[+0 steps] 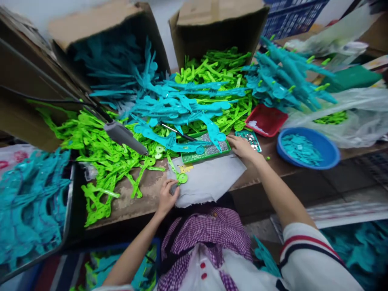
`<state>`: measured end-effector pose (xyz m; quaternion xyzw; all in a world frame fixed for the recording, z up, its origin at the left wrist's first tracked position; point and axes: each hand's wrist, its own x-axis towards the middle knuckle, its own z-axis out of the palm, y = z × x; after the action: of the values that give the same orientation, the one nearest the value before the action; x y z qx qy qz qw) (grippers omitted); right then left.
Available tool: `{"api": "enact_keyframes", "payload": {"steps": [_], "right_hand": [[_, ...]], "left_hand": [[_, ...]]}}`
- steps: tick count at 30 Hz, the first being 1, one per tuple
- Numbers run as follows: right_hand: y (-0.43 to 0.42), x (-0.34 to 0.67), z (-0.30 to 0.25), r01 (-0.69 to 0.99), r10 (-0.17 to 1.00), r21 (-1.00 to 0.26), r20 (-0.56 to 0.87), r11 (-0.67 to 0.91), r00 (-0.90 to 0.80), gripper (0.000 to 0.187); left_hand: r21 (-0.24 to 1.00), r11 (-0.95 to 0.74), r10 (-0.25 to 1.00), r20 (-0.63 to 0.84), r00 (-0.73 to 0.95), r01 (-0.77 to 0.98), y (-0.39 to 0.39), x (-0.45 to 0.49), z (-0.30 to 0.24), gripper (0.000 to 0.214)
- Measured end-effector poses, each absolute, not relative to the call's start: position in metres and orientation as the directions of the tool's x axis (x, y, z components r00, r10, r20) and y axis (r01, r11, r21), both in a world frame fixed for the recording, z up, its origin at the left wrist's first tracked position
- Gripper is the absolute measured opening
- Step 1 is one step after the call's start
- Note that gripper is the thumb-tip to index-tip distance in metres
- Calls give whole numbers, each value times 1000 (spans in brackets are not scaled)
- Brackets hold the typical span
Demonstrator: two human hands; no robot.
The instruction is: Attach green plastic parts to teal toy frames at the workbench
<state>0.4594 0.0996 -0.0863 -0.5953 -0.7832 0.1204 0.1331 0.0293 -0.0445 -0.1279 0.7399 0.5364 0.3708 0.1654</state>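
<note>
My left hand [168,197] rests on a grey cloth [209,180], its fingers curled at the lower end of a lime-green plastic arm with a round disc [182,178]. A small grey thing [173,188] shows between thumb and fingers; its kind is unclear. My right hand [241,146] reaches over the right end of a green tray [206,159] of small metal pieces, fingers stretched out. Beside that hand is a small teal tray [257,146] with shiny metal bits. A yellow cut-out piece [185,168] lies on the cloth.
Teal plastic parts [182,103] and lime-green parts [106,149] heap up behind, spilling from cardboard boxes [212,14]. A grey-handled tool [124,137] hangs at left. On the right are a red scoop [269,121] and a blue bowl [309,161] of teal pieces.
</note>
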Motion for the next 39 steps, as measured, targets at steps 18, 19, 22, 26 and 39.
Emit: {"api": "enact_keyframes", "payload": {"steps": [18, 19, 22, 26, 39], "right_hand": [[157, 482, -111, 842, 903, -407, -84, 354, -421, 48], [156, 482, -111, 852, 903, -383, -90, 358, -420, 45], [152, 480, -109, 884, 917, -304, -74, 355, -393, 41], [139, 472, -102, 929, 938, -203, -97, 309, -333, 39], [123, 450, -87, 984, 989, -161, -106, 82, -100, 32]], "left_hand": [[527, -386, 914, 327, 239, 757, -45, 34, -130, 20], [532, -389, 913, 331, 238, 752, -45, 34, -129, 20], [536, -392, 912, 334, 238, 748, -46, 35, -127, 19], [528, -387, 916, 318, 247, 756, -48, 36, -126, 20], [634, -390, 916, 340, 212, 668, -55, 31, -118, 18]]}}
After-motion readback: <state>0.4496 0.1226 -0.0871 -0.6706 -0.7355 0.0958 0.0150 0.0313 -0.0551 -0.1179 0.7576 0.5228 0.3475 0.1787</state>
